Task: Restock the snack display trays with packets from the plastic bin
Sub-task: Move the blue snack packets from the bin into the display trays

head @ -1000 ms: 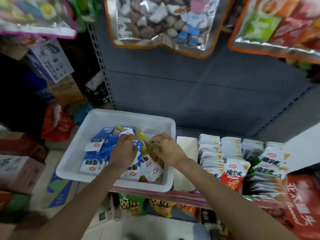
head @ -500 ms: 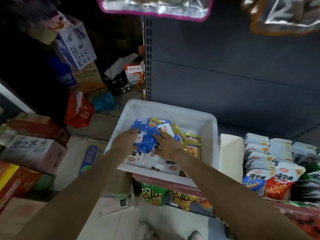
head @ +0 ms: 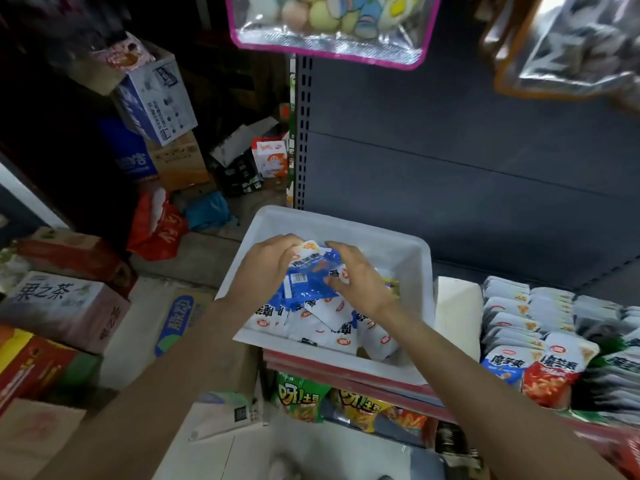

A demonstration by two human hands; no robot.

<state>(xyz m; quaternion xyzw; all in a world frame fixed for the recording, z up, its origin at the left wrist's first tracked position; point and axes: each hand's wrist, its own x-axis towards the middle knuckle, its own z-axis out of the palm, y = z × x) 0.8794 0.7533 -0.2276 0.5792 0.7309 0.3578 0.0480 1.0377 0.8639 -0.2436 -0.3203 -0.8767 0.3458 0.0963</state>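
Note:
A white plastic bin point(head: 412, 261) sits on the shelf edge, holding several blue-and-white snack packets point(head: 332, 327). Both hands are inside it. My left hand point(head: 268, 263) and my right hand point(head: 353, 275) grip a bunch of blue packets point(head: 308, 284) between them, lifted a little above the loose ones. To the right, display trays point(head: 512, 327) hold rows of white, blue and red packets standing upright. An empty white tray slot point(head: 455, 306) lies between the bin and those rows.
Cardboard boxes point(head: 62, 303) and a red bag point(head: 157, 230) crowd the floor at left. Large snack bags point(head: 332, 26) hang overhead. Chip bags point(head: 301, 396) fill the lower shelf under the bin. The grey shelf back panel point(head: 467, 174) rises behind.
Both hands have gathered blue packets from the pile and raised them as a bunch. The view shifted left compared with a second ago.

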